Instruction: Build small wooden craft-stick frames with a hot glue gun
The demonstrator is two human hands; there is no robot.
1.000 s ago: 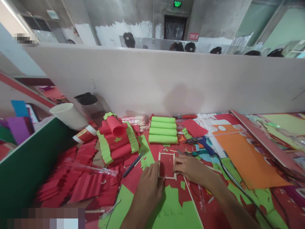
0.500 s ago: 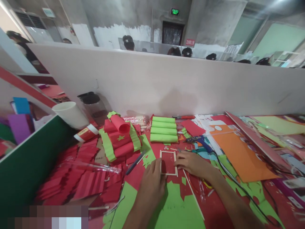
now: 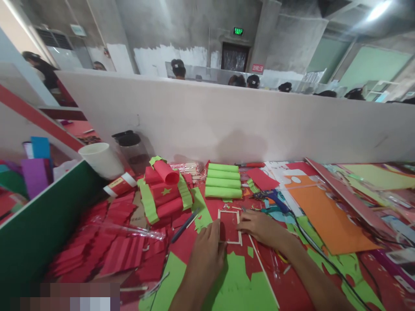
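Note:
A small rectangular frame of pale sticks [image 3: 234, 242] lies on the red table surface. My left hand [image 3: 207, 248] rests at its left side, fingers together and pressed against the stick there. At its right side my right hand [image 3: 259, 226] has curled fingers touching the other upright stick. A long thin stick [image 3: 264, 270] runs down from beside my right hand over green paper [image 3: 235, 285]. Behind the frame is a stack of green paper rolls [image 3: 223, 181]. The undersides of my fingertips are hidden.
Red and green paper craft [image 3: 166, 190], a dark pen [image 3: 184, 225] and red folded papers [image 3: 123, 255] lie left. Blue-handled pliers [image 3: 277, 201], a black cable and orange card [image 3: 324, 216] lie right. A white partition [image 3: 194, 121] stands behind; several people are beyond it.
The camera view has shifted, so the scene sits slightly lower. Both hands stay at the sides of the stick frame, with no clear change of hold.

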